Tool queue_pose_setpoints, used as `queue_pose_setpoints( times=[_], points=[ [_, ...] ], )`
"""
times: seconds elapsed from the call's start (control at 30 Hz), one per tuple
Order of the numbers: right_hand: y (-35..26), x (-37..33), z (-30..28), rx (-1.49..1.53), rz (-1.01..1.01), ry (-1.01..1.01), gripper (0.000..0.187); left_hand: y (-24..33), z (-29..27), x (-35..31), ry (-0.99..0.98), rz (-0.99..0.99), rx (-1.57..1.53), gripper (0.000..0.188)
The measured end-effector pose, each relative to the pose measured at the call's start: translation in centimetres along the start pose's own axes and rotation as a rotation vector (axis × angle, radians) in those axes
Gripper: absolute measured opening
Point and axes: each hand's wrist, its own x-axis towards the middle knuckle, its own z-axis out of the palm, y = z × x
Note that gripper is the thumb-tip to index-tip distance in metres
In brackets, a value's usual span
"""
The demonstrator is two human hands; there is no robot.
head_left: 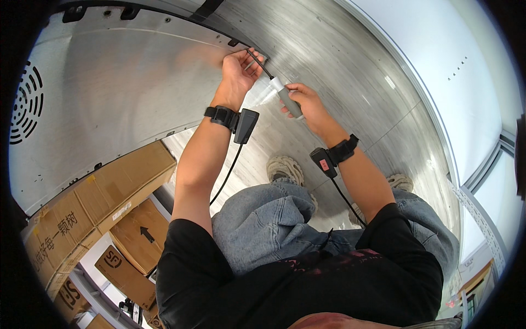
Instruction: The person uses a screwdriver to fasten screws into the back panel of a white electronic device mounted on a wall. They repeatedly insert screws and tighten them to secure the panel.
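My right hand is wrapped around the grey and white handle of a screwdriver. Its dark, thin shaft slants up and left toward the far corner of a large metal panel. There my left hand has its palm turned up, with the fingers curled and the thumb and fingertips closed about the shaft's tip end. Whether a screw sits at the tip is too small to tell. The panel has a dark rim with clips and a round pattern of slots at its left.
Cardboard boxes are stacked at the lower left, below the panel. Grey wood-look floor lies beyond my hands. A white cabinet or wall panel curves along the right. Black straps with small boxes and cables are on both wrists.
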Motion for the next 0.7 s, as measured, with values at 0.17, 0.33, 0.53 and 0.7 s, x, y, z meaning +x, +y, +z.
queue_pose_setpoints(
  times=[0.17,0.33,0.53,0.7],
  points=[
    [0.9,0.1,-0.2,-0.142,-0.109,0.039,0.039,-0.3,0.2,-0.1,-0.012,0.001,-0.027,0.016],
    [0.7,-0.4,0.5,-0.114,-0.1,0.065,0.038,-0.2,0.0,0.0,-0.013,-0.007,-0.039,0.016],
    [0.1,-0.4,0.5,0.119,-0.02,0.0,0.035,-0.3,0.2,-0.4,-0.008,-0.018,-0.056,0.016],
    [1.5,-0.1,0.5,-0.125,-0.238,0.055,0.036,-0.4,0.2,-0.4,0.001,-0.028,-0.088,0.018]
  ],
)
